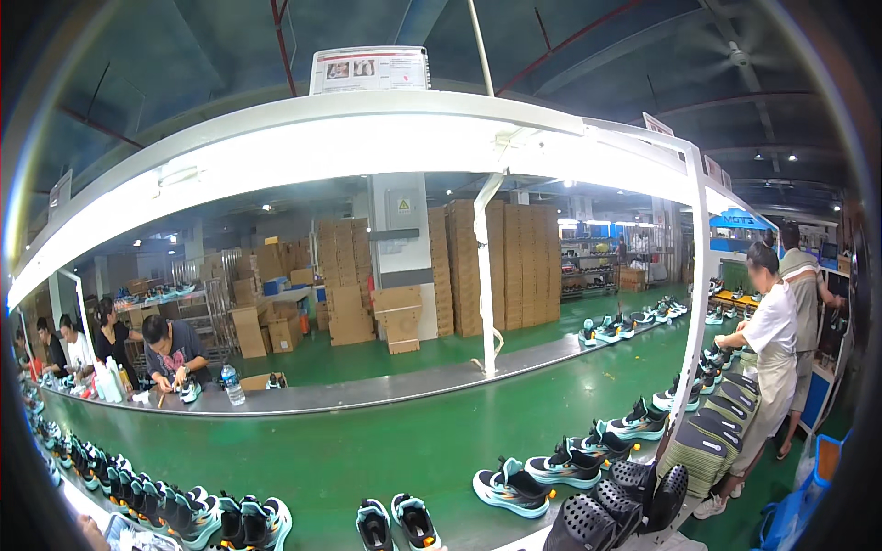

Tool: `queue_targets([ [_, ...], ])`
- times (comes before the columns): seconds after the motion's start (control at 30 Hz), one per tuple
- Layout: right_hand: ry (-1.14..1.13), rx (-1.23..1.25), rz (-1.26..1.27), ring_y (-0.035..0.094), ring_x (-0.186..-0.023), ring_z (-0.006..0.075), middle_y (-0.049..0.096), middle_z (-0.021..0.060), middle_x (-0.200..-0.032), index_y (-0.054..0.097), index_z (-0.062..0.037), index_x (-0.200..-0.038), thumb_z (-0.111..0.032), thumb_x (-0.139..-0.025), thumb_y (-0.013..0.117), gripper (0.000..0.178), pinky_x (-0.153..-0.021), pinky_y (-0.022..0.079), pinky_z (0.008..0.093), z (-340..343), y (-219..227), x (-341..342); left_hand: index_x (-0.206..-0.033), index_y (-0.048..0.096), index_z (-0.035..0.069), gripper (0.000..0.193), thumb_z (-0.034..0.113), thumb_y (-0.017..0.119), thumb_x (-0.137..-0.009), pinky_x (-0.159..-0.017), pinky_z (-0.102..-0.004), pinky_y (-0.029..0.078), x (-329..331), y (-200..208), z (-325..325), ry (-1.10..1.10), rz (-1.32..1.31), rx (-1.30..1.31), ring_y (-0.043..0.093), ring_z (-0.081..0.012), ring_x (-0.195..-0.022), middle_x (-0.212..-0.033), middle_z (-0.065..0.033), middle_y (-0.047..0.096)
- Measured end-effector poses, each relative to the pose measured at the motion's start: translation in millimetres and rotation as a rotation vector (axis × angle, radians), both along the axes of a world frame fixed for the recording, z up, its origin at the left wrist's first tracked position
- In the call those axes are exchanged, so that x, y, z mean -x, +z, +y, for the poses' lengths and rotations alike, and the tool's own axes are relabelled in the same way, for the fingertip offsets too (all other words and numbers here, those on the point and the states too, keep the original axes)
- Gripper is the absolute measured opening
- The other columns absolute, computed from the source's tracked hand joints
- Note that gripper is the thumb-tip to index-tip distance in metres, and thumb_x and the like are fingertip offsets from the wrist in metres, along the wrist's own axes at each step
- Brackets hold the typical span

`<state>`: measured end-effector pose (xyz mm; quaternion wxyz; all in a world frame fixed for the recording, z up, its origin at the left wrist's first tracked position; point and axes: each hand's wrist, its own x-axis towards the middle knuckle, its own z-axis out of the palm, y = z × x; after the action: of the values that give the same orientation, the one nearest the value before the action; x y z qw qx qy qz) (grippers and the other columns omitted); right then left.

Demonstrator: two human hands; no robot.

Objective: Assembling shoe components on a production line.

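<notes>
Neither of my hands plainly shows. A blurred skin-toned patch [89,531] sits at the lower left rim, beside a pale bluish bundle [129,534]; whose it is I cannot tell. Nearest to me, at the bottom middle, two black sneakers with mint trim, a left one [375,527] and a right one [415,523], stand side by side, toes cut off by the lower edge. To their left runs a long row of similar sneakers [170,505]. On the right, more sneakers [511,489] line up beside black perforated clogs [588,523].
A green belt [367,455] crosses before me, with a grey metal ledge [367,393] beyond. A water bottle [232,386] stands there near a bent-over person [175,354] with a shoe. White post [487,294], white frame leg [696,275], stacked green-grey pads [707,436] and an aproned person [772,321] are nearby.
</notes>
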<state>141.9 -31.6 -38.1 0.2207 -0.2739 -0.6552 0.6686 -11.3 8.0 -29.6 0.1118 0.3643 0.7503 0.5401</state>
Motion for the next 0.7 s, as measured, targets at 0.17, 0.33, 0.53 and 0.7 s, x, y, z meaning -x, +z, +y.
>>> queue_targets([
  [0.17, -0.078, -0.228, 0.058, 0.059, -0.075, 0.0194, 0.063, 0.0114, -0.081, 0.061, -0.0018, -0.099, -0.022, -0.097, 0.041, 0.029, -0.07, 0.048, 0.0333, 4.2, -32.9, 2.3, -0.089, 0.062, 0.0, 0.015, 0.014, 0.06, -0.085, -0.075, -0.0338, 0.047, -5.3, -4.7, 4.2, 0.024, 0.1, -0.279, 0.06, -0.0242, -0.079, -0.085, -0.013, 0.062],
  [0.33, -0.08, -0.13, 0.074, 0.061, -0.07, 0.0201, 0.065, 0.0106, -0.075, 0.063, -0.0024, -0.093, -0.021, -0.097, 0.041, 0.029, -0.065, 0.048, 0.0332, 7.6, -40.3, 6.7, -0.089, 0.067, 0.0, 0.022, 0.02, 0.065, -0.082, -0.063, -0.0295, 0.051, 9.0, 0.1, 4.6, 0.108, 0.075, -0.237, 0.064, -0.0181, -0.079, -0.089, -0.0133, 0.064],
  [0.53, -0.011, -0.027, 0.022, 0.057, -0.07, 0.018, 0.063, 0.0092, -0.074, 0.062, 0.0008, -0.086, -0.023, -0.097, 0.043, 0.032, -0.066, 0.046, 0.0321, 6.5, 3.5, -1.1, -0.088, 0.063, -0.001, 0.031, 0.026, 0.05, -0.093, -0.073, -0.0342, 0.045, -14.8, -5.5, 5.9, 0.133, 0.042, -0.094, 0.058, -0.0216, -0.077, -0.081, -0.0126, 0.065],
  [0.7, -0.058, -0.157, -0.025, 0.058, -0.072, 0.0197, 0.064, 0.0117, -0.077, 0.062, 0.0026, -0.09, -0.022, -0.095, 0.046, 0.03, -0.067, 0.046, 0.0322, 1.0, 29.0, -4.8, -0.087, 0.065, -0.003, 0.036, 0.026, 0.045, -0.096, -0.068, -0.0271, 0.05, -2.3, -5.3, 6.3, -0.033, -0.191, -0.085, 0.064, -0.0141, -0.071, -0.076, -0.0093, 0.067],
])
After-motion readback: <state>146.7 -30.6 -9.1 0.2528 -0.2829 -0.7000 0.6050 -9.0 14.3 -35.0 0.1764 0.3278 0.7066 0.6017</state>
